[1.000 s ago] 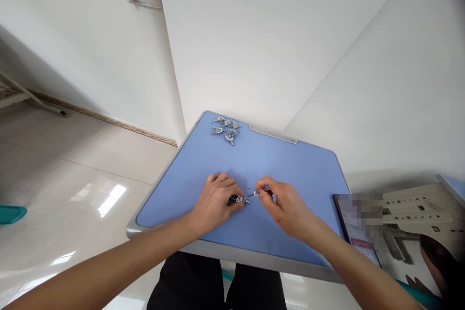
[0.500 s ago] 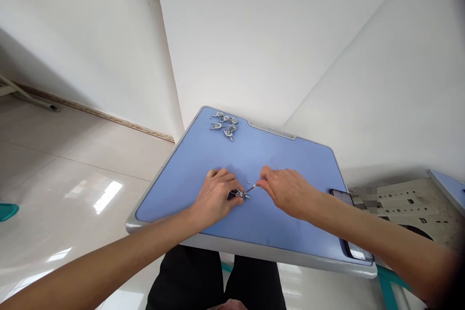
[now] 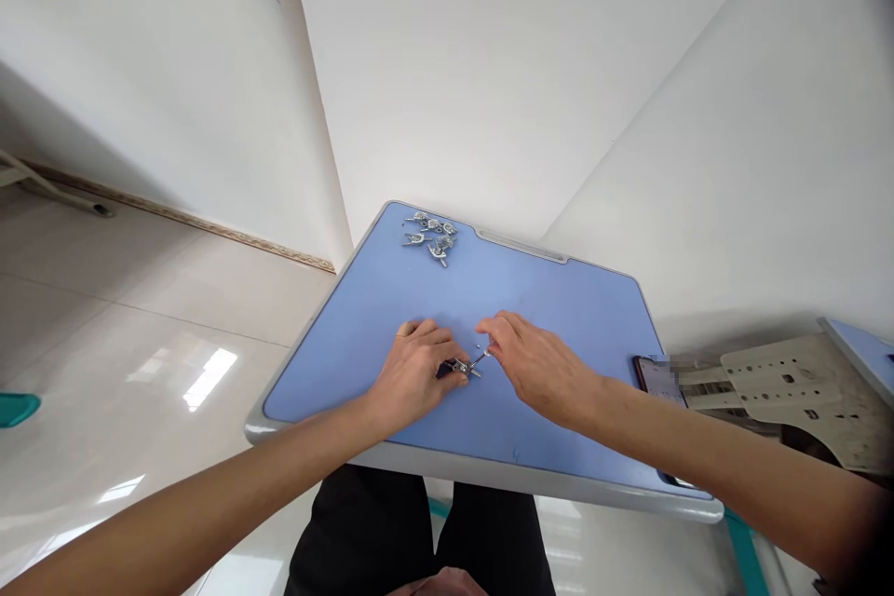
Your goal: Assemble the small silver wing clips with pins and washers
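A small metal clip part lies on the blue desk top between my two hands. My left hand is closed on its left end and pins it to the surface. My right hand pinches a thin screwdriver whose tip meets the part from the right. The handle is hidden under my fingers. A tiny screw-like speck lies just beyond the part.
A pile of several similar metal parts sits at the desk's far left corner. A phone lies at the right edge, beside a perforated beige metal bracket. White walls stand close behind the desk; tiled floor lies to the left.
My right hand has slid left and turned, so the screwdriver's handle is now covered by my fingers. The camera has shifted slightly; the left hand keeps its hold.
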A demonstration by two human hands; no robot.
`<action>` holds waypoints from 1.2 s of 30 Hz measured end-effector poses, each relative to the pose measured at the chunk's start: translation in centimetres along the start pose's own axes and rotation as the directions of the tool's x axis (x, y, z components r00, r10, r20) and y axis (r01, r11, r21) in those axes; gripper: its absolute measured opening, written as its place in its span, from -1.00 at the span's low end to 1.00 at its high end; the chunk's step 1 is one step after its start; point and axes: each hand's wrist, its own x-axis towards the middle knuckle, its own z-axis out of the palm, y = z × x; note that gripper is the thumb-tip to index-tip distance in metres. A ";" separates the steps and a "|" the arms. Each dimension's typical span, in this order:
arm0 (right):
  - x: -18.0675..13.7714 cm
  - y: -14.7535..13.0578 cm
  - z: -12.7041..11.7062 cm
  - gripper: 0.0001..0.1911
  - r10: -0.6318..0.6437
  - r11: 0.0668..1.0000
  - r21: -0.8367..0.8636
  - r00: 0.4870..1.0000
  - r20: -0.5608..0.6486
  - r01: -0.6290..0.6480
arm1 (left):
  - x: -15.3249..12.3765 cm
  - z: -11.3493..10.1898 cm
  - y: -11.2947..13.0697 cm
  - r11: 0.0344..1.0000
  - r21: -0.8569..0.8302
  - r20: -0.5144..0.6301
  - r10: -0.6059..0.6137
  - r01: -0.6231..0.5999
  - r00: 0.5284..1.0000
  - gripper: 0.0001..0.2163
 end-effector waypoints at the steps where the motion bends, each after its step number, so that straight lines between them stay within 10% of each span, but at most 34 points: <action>1: -0.1 0.2 0.2 -0.67 -0.011 0.997 0.076 0.999 -0.046 0.015 | 0.0 0.0 0.0 1.000 -0.002 0.000 0.001 -0.001 1.000 -0.89; 7: -1.0 1.0 0.4 -0.70 -0.052 0.906 0.407 0.983 -0.176 0.121 | -0.1 -0.1 0.1 1.000 -0.002 -0.001 0.002 -0.002 1.000 -0.91; 14: -1.2 0.0 0.4 -0.77 0.060 0.798 0.602 0.998 -0.031 -0.029 | -0.2 0.0 0.0 1.000 -0.003 -0.010 0.016 -0.017 1.000 -1.00; 36: -1.3 0.5 0.7 -0.71 0.095 0.861 0.509 0.978 -0.183 0.012 | -0.2 0.2 -0.1 0.999 0.036 -0.012 0.022 -0.022 1.000 -0.94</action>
